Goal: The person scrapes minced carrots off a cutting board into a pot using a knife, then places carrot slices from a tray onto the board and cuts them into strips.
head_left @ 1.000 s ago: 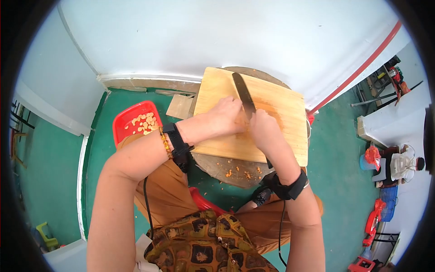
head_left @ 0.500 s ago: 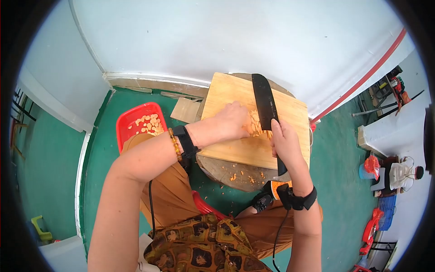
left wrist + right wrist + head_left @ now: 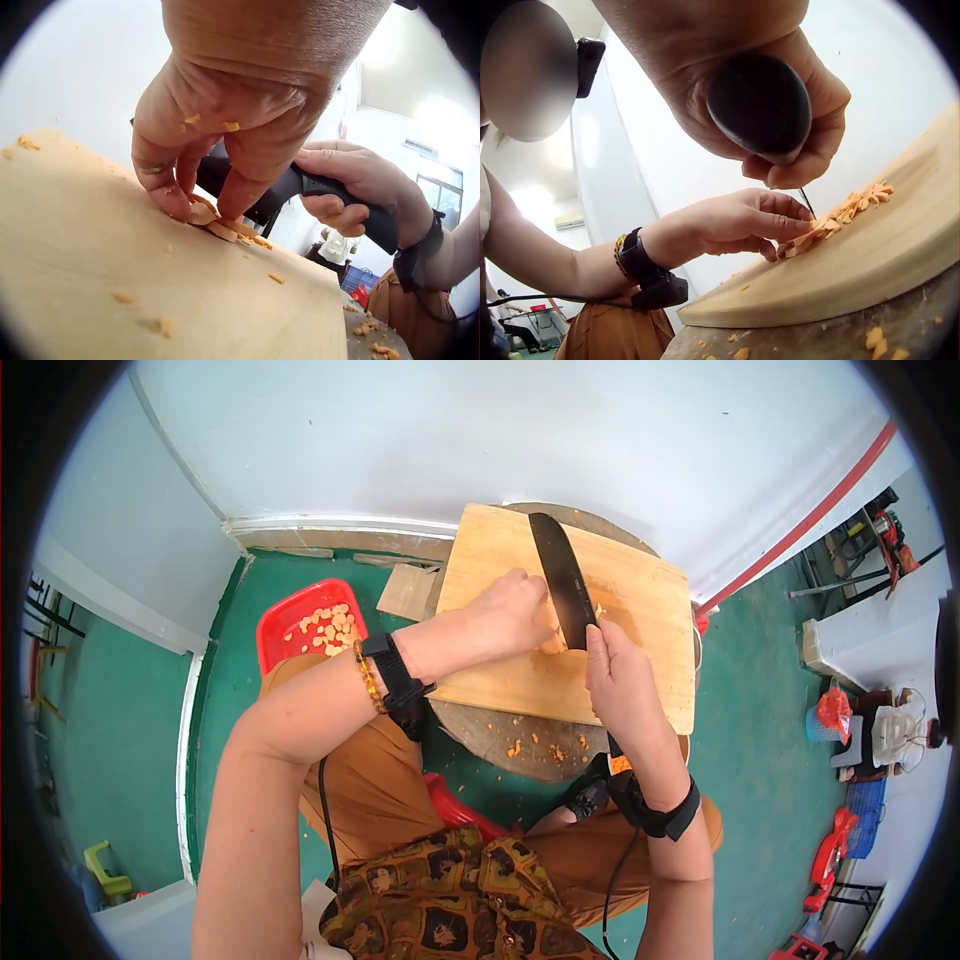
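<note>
On the wooden board [image 3: 490, 550] my left hand [image 3: 510, 615] pinches thin orange slices; its curled fingertips press them to the wood, as the slices [image 3: 214, 221] in the left wrist view show. My right hand [image 3: 625, 675] grips the handle of a black-bladed knife [image 3: 562, 580], whose blade stands right beside the left fingers. From the right wrist view, the handle's rounded end [image 3: 759, 103] sticks out of the fist. Cut orange strips [image 3: 855, 202] lie on the board on the far side of the blade.
A round wooden block [image 3: 480, 735] bearing orange scraps supports the board. A red basin [image 3: 290, 603] of orange slices sits on the green floor at the left. A white wall [image 3: 420, 440] rises behind the board. Under the right forearm, a container with orange bits [image 3: 620, 764] partly shows.
The knife swung out to the right half a second ago, uncovering the strips, and is now back against the left fingers. The left hand stays on the slices.
</note>
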Available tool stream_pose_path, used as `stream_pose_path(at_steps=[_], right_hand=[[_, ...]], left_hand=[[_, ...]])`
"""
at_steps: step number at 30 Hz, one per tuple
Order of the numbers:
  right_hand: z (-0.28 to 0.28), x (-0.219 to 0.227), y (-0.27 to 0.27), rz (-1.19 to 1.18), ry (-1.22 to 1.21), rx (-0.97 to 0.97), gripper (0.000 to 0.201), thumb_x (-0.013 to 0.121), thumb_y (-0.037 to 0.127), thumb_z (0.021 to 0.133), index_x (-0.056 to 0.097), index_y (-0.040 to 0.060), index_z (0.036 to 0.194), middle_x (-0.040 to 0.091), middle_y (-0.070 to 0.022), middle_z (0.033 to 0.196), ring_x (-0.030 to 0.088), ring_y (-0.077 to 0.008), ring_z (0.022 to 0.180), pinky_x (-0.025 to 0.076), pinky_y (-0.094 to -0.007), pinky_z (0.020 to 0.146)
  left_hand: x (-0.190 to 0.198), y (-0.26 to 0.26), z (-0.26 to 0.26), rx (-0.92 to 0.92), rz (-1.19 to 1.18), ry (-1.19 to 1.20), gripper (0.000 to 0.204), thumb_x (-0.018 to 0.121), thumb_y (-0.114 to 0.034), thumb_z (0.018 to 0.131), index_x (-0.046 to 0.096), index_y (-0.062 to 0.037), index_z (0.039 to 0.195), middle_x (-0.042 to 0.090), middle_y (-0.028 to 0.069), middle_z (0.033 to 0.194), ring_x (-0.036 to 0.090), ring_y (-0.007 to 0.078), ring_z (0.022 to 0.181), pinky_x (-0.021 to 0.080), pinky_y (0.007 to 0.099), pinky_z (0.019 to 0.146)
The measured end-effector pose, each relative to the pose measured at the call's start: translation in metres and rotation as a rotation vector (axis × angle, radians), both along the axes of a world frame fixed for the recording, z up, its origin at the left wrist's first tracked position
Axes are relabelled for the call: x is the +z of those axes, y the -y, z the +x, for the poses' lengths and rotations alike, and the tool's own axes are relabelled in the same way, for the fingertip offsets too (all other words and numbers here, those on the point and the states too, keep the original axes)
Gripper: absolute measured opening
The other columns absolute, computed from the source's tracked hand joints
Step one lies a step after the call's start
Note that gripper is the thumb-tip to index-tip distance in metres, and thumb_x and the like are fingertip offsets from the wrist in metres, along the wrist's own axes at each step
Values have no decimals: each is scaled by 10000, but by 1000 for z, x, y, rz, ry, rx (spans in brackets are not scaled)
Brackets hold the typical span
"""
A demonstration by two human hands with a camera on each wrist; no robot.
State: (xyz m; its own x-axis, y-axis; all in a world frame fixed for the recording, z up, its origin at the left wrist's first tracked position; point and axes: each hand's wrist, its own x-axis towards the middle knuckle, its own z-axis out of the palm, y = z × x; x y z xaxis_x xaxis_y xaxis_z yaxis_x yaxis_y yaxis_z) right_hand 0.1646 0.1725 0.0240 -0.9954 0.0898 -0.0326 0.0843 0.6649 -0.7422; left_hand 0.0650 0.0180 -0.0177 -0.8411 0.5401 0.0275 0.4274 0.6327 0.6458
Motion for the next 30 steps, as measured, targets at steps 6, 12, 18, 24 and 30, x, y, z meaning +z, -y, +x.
stream_pose_path(at_steps=[6,12,18,24,30], right_hand=[[1,-1,4,75,-68,23,238,417,207,985,506,-5,924,576,-296,766,560,-490,752,426,-521,630],[1,-6,0,128,-100,55,245,410,212,985,497,-9,927,573,-305,746,557,-499,734,423,-545,622],[1,-3,4,244,-29,39,273,404,202,982,498,-28,868,579,-312,741,568,-496,733,439,-555,641],[-7,3,8,316,-8,93,303,427,186,964,507,-65,815,578,-323,722,585,-481,739,457,-544,648],[-35,-12,14,310,-53,118,338,400,214,972,505,-71,823,579,-308,721,589,-471,703,468,-520,663]], left_hand=[[-4,-2,-1,-3,57,-68,296,716,-180,694,608,44,854,604,230,861,597,371,842,495,412,755],[1,-3,-2,-26,86,-88,256,723,-175,685,621,38,783,617,221,809,607,368,810,500,411,732],[14,-3,-3,-44,61,30,256,735,-167,681,625,46,769,627,225,787,619,369,778,498,413,699],[12,-3,-6,-79,50,7,254,740,-162,682,627,47,771,624,224,752,625,363,742,495,413,660],[12,-9,-9,-49,-7,37,244,741,-161,671,634,34,771,628,219,755,627,357,744,502,405,668]])
